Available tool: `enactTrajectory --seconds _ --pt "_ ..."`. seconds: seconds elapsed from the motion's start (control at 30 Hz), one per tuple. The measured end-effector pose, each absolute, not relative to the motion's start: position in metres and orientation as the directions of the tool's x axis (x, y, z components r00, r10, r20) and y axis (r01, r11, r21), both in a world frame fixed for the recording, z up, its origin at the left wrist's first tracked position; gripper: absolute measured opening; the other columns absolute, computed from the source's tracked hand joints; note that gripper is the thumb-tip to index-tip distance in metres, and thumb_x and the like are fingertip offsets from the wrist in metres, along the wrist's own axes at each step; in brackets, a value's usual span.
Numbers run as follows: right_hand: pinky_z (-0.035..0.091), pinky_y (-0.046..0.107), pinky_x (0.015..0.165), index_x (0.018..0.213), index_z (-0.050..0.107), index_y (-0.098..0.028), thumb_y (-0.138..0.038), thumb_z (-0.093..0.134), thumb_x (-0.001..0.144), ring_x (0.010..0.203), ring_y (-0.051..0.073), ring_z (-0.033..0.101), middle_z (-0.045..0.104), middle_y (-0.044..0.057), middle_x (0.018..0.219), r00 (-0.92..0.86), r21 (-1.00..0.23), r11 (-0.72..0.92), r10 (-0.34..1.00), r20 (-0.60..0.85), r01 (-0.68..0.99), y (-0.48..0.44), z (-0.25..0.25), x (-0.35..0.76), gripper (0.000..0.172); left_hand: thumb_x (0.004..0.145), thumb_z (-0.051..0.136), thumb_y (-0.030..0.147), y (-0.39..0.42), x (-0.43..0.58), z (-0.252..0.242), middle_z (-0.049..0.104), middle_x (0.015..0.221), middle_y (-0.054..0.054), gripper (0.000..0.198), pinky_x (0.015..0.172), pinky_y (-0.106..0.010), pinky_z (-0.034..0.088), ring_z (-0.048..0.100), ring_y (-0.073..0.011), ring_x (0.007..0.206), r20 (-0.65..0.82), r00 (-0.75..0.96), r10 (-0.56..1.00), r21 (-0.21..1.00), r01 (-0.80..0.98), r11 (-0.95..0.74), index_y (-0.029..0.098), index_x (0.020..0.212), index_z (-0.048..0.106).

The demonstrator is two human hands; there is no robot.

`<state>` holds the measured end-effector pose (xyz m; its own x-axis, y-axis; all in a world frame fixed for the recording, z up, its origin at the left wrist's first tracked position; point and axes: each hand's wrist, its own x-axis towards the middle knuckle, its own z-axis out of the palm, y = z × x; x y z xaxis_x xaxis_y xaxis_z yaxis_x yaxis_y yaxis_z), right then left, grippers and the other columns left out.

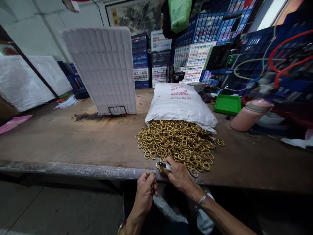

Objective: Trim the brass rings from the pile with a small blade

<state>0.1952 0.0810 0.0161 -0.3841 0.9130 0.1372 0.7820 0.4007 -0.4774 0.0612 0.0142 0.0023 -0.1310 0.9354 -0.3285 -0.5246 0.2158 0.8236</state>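
Gold-coloured rings (176, 140) lie in a loose heap near the table's front edge, spilling from the mouth of a white woven sack (179, 101). My right hand (179, 176) is at the near edge of the heap, closed around a small tool with a black tip and a pale body (165, 165); its exact kind is unclear. A few rings lie right by the tool's tip. Just left of it, in front of the table edge, my left hand (146, 189) is closed with fingertips pinched together. Whatever it may hold is too small or hidden to make out.
A tall white ribbed panel (105, 71) stands in a black wire stand (117, 111) on the wooden table (97, 143). At right are a green tray (227, 104) and a pink bottle (251, 114). Stacked blue and white crates (193, 54) stand behind.
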Motion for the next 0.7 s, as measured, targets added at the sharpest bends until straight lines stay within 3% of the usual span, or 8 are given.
enactTrajectory --seconds 0.17,0.3,0.57,0.7 --pt "0.03 0.02 0.057 0.083 0.049 -0.02 -0.014 0.042 0.073 0.064 0.014 0.057 0.061 0.0 0.069 -0.432 -0.504 0.434 0.893 0.129 0.747 0.074 0.013 0.2 0.014 0.072 0.056 0.047 0.024 0.067 0.001 0.039 0.048 0.009 0.034 0.035 -0.015 0.029 0.032 -0.0041 0.037 -0.26 -0.154 0.953 0.929 -0.31 0.203 0.016 0.085 0.05" --pt "0.031 0.021 0.057 0.08 0.05 -0.02 -0.016 0.042 0.075 0.065 0.015 0.057 0.061 0.002 0.069 -0.46 -0.509 0.46 0.877 0.135 0.728 0.07 0.011 0.202 0.011 0.072 0.056 0.044 0.029 0.072 0.007 0.04 0.047 0.008 0.031 0.035 -0.016 0.028 0.031 -0.0046 0.036 -0.239 -0.109 0.965 0.962 -0.163 0.22 0.014 0.08 0.053" --pt "0.034 0.02 0.056 0.074 0.05 -0.02 -0.021 0.042 0.074 0.06 0.012 0.05 0.056 -0.002 0.065 -0.403 -0.693 0.35 0.91 0.093 0.631 0.074 0.011 0.203 0.008 0.07 0.059 0.041 0.033 0.076 0.014 0.04 0.045 0.008 0.027 0.037 -0.017 0.026 0.03 -0.0039 0.037 -0.233 -0.074 0.97 0.957 -0.194 0.216 0.015 0.068 0.053" --pt "0.034 0.02 0.054 0.07 0.049 -0.019 -0.031 0.039 0.08 0.057 0.01 0.045 0.051 -0.003 0.062 -0.375 -0.804 0.246 0.926 0.031 0.541 0.076 0.014 0.202 0.019 0.071 0.056 0.046 0.034 0.075 0.01 0.041 0.047 0.008 0.031 0.036 -0.015 0.023 0.031 -0.0036 0.036 -0.281 -0.097 0.955 0.945 -0.199 0.258 0.016 0.071 0.05"
